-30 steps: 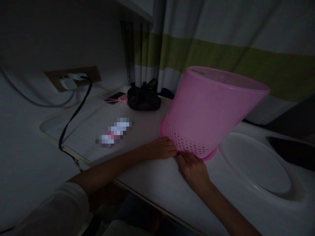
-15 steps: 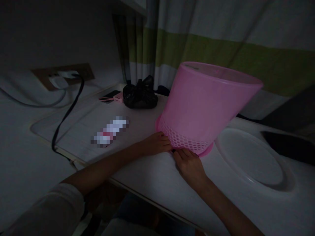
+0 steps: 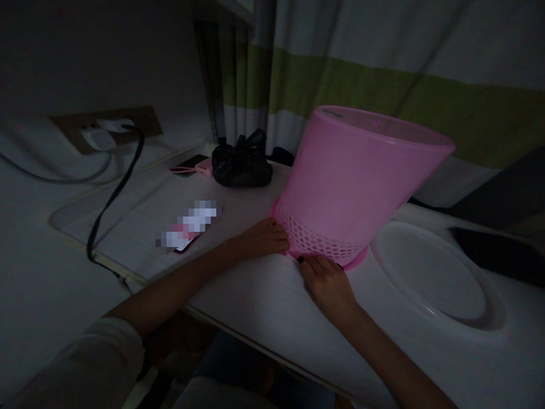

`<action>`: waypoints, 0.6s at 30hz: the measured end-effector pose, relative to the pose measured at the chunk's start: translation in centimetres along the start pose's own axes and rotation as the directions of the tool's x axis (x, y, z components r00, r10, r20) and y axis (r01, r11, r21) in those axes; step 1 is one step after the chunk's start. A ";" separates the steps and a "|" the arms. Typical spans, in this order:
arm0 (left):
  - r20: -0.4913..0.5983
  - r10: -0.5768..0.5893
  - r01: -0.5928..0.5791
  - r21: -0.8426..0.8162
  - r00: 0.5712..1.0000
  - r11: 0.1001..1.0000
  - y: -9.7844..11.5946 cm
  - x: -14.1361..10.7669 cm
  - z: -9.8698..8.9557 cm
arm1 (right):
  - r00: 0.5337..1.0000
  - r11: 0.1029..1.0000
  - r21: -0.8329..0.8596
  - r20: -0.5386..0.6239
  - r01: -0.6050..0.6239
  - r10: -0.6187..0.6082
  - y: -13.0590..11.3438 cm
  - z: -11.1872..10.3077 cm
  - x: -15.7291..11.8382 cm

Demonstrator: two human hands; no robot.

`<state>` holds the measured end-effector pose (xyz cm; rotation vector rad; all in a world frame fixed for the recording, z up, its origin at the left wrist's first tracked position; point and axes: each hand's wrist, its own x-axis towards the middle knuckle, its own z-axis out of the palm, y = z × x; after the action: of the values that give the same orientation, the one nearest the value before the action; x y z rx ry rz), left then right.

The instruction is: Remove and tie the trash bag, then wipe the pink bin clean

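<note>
A pink plastic waste bin (image 3: 349, 176) stands on the white desk, its wide mouth up and a honeycomb mesh band round its lower part. My left hand (image 3: 267, 237) is closed at the left front of its base, fingers curled against the bottom rim. Just to the right, my right hand (image 3: 326, 284) grips the front of that same rim with bent fingers. Small dark spots show at the right fingertips; I cannot tell what they are. The undersides of the fingers on both hands are hidden.
A lit phone (image 3: 191, 227) lies left of the bin. Behind it are a knotted black plastic bag (image 3: 242, 162) and a pink power bank (image 3: 204, 167). A round white lid-like ring (image 3: 430, 272) is on the right. A black cable (image 3: 117, 193) hangs from the wall socket.
My left hand has shifted slightly left and up along the base rim. My right hand stays at the front of the rim, and the bin has barely moved.
</note>
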<state>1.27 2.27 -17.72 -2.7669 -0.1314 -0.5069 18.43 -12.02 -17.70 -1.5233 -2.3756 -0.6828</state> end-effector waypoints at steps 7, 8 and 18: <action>-0.015 -0.021 0.021 0.025 1.000 0.999 -1.1 -0.3 0.2 | 1.000 1.000 0.001 0.023 0.011 -0.011 0.1 -0.2 0.1; -0.018 -0.020 0.020 0.024 1.000 1.000 -1.2 -0.3 0.3 | 1.000 1.000 0.004 0.021 0.011 -0.011 0.2 -0.2 0.1; 0.003 -0.071 0.071 0.006 0.997 0.997 -1.7 -0.7 0.2 | 1.000 1.000 0.028 0.025 -0.011 0.010 0.2 -0.1 -0.2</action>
<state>0.48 3.92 -17.62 -2.7657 -0.2320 -0.5186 18.70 -12.11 -17.63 -1.5403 -2.3830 -0.6292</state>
